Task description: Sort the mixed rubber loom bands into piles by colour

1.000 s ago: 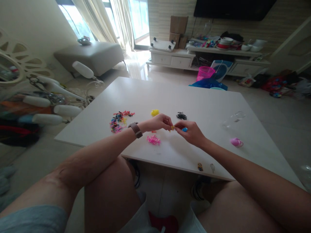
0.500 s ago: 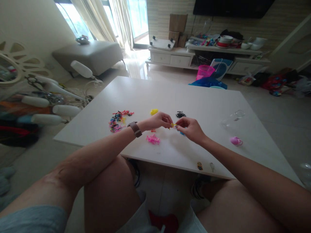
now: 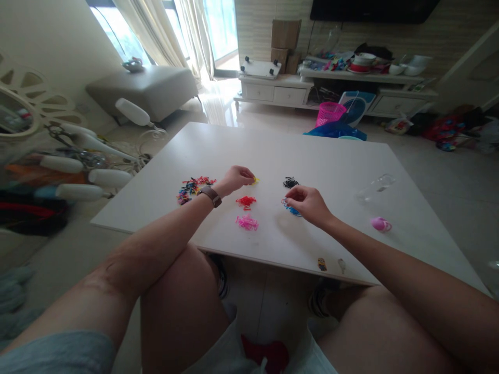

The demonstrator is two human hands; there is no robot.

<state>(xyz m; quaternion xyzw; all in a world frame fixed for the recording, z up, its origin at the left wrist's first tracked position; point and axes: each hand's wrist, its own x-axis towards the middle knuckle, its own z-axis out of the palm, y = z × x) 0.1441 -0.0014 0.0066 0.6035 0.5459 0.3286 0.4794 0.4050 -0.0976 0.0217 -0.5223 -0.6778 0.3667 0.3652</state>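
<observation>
My left hand (image 3: 238, 178), a brown watch on its wrist, is at the yellow rubber bands (image 3: 255, 180), its fingers closed on some of them. It hides most of that yellow pile. My right hand (image 3: 306, 202) is pinched over the blue rubber bands (image 3: 293, 210), with a thin reddish rubber band (image 3: 284, 201) at its fingertips. Red rubber bands (image 3: 246, 201) and pink rubber bands (image 3: 247, 223) lie in piles nearer me. Black rubber bands (image 3: 290, 182) lie just beyond my right hand. Mixed-colour rubber bands (image 3: 191, 187) are spread at the left.
On the white table (image 3: 331, 161), a clear plastic bottle (image 3: 376, 188) lies at the right, near a pink-purple round item (image 3: 381, 224). A small minion figure (image 3: 322, 264) and a clear little piece (image 3: 341, 265) lie by the front edge. A floor lamp (image 3: 134, 111) stands left.
My left hand has moved away from my right hand, left and farther back, to the yellow pile. The red pile has come into view. My right hand stays almost in place.
</observation>
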